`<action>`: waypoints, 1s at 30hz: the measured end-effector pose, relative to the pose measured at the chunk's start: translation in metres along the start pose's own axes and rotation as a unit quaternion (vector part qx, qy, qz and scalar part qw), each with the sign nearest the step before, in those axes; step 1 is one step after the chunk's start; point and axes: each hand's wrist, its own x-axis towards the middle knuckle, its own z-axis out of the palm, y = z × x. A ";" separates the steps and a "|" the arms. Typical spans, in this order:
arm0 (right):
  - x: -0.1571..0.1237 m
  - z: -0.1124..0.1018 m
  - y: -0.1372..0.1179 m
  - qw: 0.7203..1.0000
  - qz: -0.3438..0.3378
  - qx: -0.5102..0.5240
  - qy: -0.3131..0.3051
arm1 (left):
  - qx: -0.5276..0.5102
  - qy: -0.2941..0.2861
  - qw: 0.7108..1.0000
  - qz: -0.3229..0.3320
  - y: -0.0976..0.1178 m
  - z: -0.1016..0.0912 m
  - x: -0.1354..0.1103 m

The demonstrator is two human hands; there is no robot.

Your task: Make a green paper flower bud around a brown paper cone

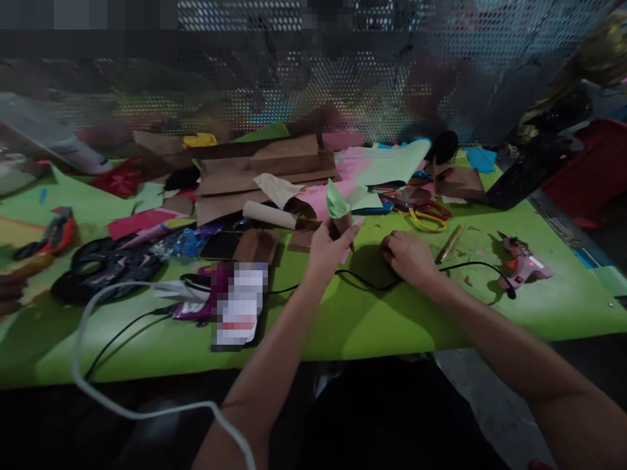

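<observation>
My left hand [333, 243] is closed around a small rolled brown paper piece [344, 223]. Light green paper [337, 200] stands up from its top like a pointed leaf. My right hand [409, 256] rests low over the green table, a short way to the right, its fingers curled inward. Whatever those fingertips pinch, if anything, is hidden. A black cable [365, 279] runs beneath my wrists. Beyond my right hand lie a gold stick or pen [449, 244] and a pink glue gun [528, 266] with a small red light.
Yellow-handled scissors [425, 220] lie behind my right hand. Brown paper sheets [225, 176] and coloured paper crowd the back against a perforated metal panel [294, 85]. On the left are a phone [242, 307], a white cable [81, 339] and a black rounded object [117, 264].
</observation>
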 end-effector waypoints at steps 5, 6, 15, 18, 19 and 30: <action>0.000 -0.002 0.008 0.995 0.008 0.087 0.039 | 0.041 -0.012 0.999 -0.022 -0.004 -0.005 0.003; -0.001 -0.002 0.011 0.991 0.009 0.120 0.054 | 0.087 -0.012 0.996 -0.018 -0.003 -0.005 0.001; -0.017 -0.002 0.012 0.937 -0.010 0.312 0.158 | 0.451 -0.086 0.888 0.022 -0.004 0.008 -0.018; -0.020 -0.007 0.007 0.929 -0.014 0.328 0.171 | 0.502 -0.103 0.856 0.061 -0.004 0.007 -0.020; -0.021 -0.008 0.006 0.928 -0.016 0.330 0.172 | 0.512 -0.106 0.849 0.070 -0.003 0.007 -0.021; -0.026 -0.018 0.003 0.944 -0.056 0.282 0.164 | 0.490 -0.075 0.867 0.053 0.018 -0.011 -0.013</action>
